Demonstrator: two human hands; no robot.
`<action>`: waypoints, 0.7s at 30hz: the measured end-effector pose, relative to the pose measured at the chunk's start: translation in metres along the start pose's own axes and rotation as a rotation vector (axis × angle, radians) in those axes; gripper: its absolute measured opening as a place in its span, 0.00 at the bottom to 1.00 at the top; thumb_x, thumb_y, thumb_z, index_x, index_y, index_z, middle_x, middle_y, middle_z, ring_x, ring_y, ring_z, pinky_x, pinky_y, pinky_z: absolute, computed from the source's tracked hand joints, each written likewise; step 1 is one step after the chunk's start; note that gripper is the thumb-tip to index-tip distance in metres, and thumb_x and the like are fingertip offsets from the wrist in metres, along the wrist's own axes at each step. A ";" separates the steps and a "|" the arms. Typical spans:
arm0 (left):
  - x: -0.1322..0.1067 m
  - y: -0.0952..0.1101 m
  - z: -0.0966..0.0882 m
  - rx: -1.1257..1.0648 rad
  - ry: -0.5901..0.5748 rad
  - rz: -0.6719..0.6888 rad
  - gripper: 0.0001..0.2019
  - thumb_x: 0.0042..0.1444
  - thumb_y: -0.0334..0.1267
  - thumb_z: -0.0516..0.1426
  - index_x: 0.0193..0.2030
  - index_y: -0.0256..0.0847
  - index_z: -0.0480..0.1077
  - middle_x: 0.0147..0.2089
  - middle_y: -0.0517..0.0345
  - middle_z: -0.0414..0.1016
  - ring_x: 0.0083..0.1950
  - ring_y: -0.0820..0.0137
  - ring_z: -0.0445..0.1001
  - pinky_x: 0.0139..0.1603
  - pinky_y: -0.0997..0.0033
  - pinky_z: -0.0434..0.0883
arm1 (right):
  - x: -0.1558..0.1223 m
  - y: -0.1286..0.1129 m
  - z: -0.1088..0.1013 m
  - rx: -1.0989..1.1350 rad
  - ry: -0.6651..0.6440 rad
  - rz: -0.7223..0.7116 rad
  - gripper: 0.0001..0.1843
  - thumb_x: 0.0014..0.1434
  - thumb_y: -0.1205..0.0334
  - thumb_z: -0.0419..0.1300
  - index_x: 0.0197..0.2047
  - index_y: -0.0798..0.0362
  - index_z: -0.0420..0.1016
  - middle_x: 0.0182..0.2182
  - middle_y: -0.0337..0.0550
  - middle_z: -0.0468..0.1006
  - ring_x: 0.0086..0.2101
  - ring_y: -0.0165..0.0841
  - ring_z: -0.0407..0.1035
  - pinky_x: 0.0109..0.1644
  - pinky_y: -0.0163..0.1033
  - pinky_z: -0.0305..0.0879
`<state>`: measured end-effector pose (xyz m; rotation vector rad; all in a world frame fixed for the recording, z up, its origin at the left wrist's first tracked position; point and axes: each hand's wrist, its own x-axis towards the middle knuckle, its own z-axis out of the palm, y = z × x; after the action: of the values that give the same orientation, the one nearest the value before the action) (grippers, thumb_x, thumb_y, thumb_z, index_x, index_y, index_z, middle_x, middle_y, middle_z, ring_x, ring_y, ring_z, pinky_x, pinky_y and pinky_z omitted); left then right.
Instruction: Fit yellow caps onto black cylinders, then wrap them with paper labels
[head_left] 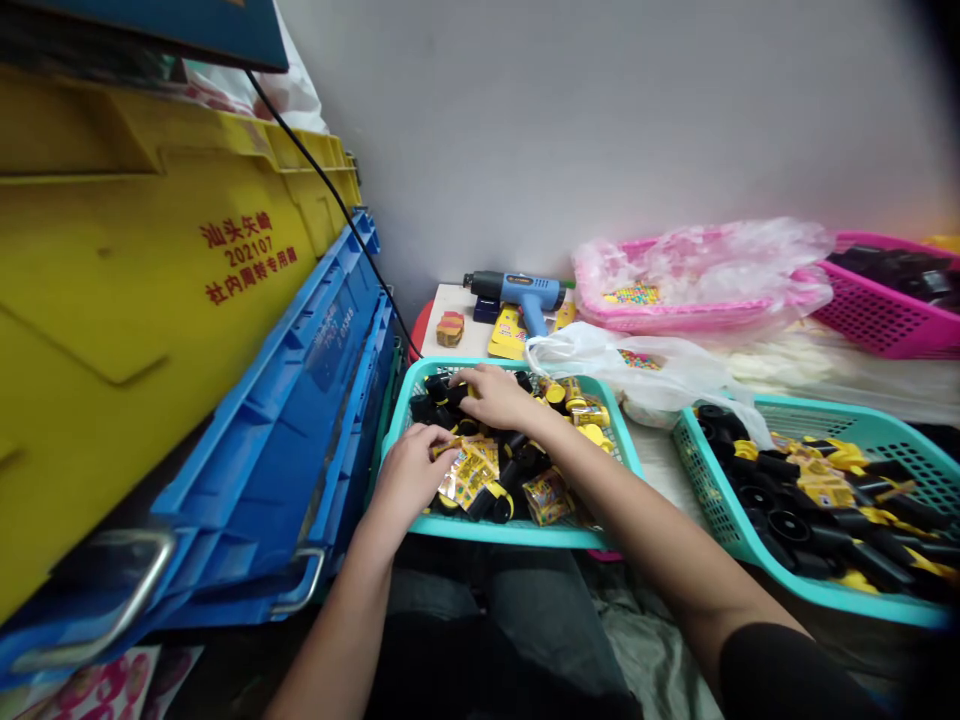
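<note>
A teal basket (pixel 510 532) rests on my lap, filled with several black cylinders and yellow wrapped pieces (pixel 551 495). My left hand (pixel 409 475) lies at the basket's near left, fingers curled on a small stack of yellow foil packets (pixel 469 475). My right hand (pixel 495 395) reaches into the far left of the basket, fingers closed over black pieces (pixel 439 400); what it grips is hidden.
Yellow crate (pixel 135 280) and blue crates (pixel 292 440) stacked at left. A second teal basket (pixel 825 500) of black and yellow parts sits at right. Blue heat gun (pixel 521 292), pink baskets (pixel 675 290), and plastic bags (pixel 637 365) lie behind, near the wall.
</note>
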<state>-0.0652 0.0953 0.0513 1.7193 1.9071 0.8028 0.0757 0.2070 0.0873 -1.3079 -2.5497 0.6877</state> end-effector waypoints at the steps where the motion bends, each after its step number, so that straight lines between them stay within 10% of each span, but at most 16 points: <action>1: -0.001 0.000 0.000 -0.054 0.004 -0.011 0.03 0.50 0.35 0.59 0.33 0.41 0.74 0.32 0.60 0.75 0.33 0.70 0.73 0.34 0.73 0.68 | -0.006 0.000 -0.005 0.111 0.058 0.005 0.20 0.55 0.64 0.52 0.51 0.52 0.73 0.47 0.49 0.73 0.49 0.42 0.66 0.54 0.46 0.59; 11: -0.011 0.022 -0.002 -0.896 0.093 -0.223 0.25 0.42 0.40 0.66 0.47 0.40 0.65 0.30 0.59 0.81 0.30 0.66 0.80 0.30 0.71 0.75 | -0.102 0.008 -0.008 0.998 0.219 0.128 0.16 0.53 0.63 0.51 0.46 0.50 0.70 0.33 0.39 0.72 0.28 0.30 0.63 0.32 0.35 0.62; 15: -0.018 0.027 -0.002 -0.897 0.077 -0.222 0.16 0.40 0.39 0.67 0.31 0.40 0.65 0.21 0.65 0.76 0.23 0.71 0.77 0.26 0.76 0.73 | -0.108 0.017 0.005 1.221 0.251 0.126 0.16 0.52 0.56 0.57 0.44 0.51 0.68 0.37 0.44 0.73 0.29 0.31 0.65 0.31 0.36 0.62; 21: -0.023 0.031 0.007 -0.860 0.020 -0.136 0.15 0.38 0.35 0.67 0.34 0.38 0.71 0.31 0.58 0.80 0.34 0.68 0.80 0.34 0.74 0.76 | -0.112 0.005 0.013 0.974 0.127 0.056 0.13 0.56 0.51 0.57 0.35 0.52 0.73 0.30 0.40 0.73 0.33 0.33 0.67 0.38 0.37 0.63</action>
<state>-0.0351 0.0748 0.0657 1.0351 1.3411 1.3272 0.1405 0.1155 0.0780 -0.9932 -1.6481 1.5182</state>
